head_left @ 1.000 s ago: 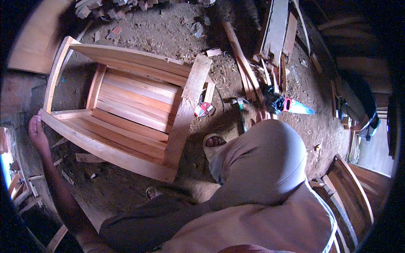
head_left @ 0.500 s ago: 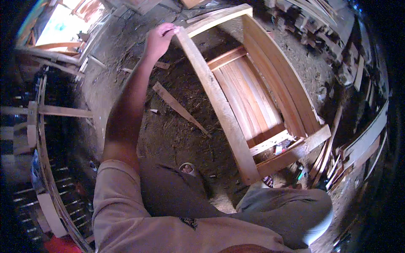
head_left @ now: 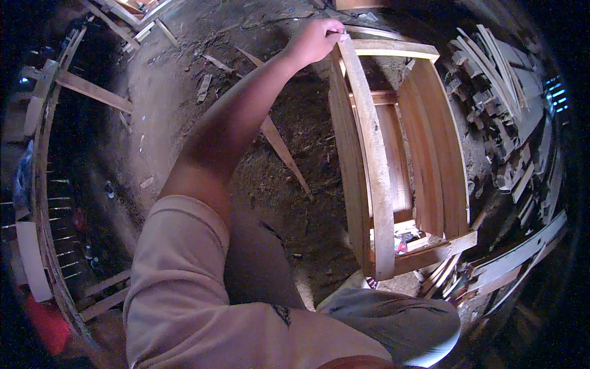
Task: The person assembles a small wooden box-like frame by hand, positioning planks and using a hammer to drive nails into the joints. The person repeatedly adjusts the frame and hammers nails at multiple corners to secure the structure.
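A long open box-like wooden frame (head_left: 382, 166) stands on the dirt floor, right of the middle, with board sides and slats deep inside. At its far left corner is my left hand (head_left: 314, 43), arm stretched forward, its fingers closed on the end of the top rail. The near end of the frame comes close to my bent leg (head_left: 393, 317). Through the near opening a small red and white item (head_left: 402, 246) shows, too small to name. My right hand does not appear.
A pointed wood strip (head_left: 286, 154) lies on the floor left of the frame. Stacked scrap wood (head_left: 498, 117) fills the right side, with long boards (head_left: 516, 258) nearer me. At left runs a slatted wooden structure (head_left: 46, 184) with a red item (head_left: 46, 323) below.
The frame has shifted right and tilted, so its left side boards now show. My left hand has moved right with its corner. The whole view has turned somewhat.
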`<state>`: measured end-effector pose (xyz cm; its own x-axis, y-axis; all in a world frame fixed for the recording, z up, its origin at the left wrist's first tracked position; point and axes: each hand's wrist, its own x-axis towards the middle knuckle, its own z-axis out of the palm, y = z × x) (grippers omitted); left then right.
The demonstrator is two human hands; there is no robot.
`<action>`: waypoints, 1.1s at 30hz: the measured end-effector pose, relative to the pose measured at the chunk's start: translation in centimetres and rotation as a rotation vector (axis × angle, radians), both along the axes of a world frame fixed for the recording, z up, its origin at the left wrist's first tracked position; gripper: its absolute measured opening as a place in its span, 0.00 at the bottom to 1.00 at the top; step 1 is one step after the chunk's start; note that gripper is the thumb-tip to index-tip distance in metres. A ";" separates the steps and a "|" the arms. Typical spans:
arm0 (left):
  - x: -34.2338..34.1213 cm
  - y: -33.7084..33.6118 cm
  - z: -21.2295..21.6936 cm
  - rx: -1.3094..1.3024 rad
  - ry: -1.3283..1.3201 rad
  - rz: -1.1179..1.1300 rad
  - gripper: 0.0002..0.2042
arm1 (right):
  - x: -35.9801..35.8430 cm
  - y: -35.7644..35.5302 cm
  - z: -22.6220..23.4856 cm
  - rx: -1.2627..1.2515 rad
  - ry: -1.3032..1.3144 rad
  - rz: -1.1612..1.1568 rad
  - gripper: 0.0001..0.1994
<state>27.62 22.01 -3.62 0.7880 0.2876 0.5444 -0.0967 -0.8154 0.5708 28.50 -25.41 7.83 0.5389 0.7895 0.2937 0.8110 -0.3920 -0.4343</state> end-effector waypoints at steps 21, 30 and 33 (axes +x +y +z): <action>-0.1 0.2 0.3 0.088 0.001 0.054 0.09 | 8.5 3.5 -1.8 0.365 0.337 -0.125 0.26; 0.4 0.2 -0.3 -0.077 0.074 0.018 0.09 | 10.9 0.7 -9.0 0.216 0.522 -0.227 0.26; 0.1 0.6 0.4 -0.149 0.109 0.035 0.09 | 11.1 0.8 -9.4 0.213 0.482 -0.229 0.24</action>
<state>27.69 22.61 -3.27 0.8283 0.3870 0.4053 -0.0006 -0.7226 0.6913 39.61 -24.60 -1.60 0.8019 0.5868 0.1123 0.4064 -0.3979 -0.8225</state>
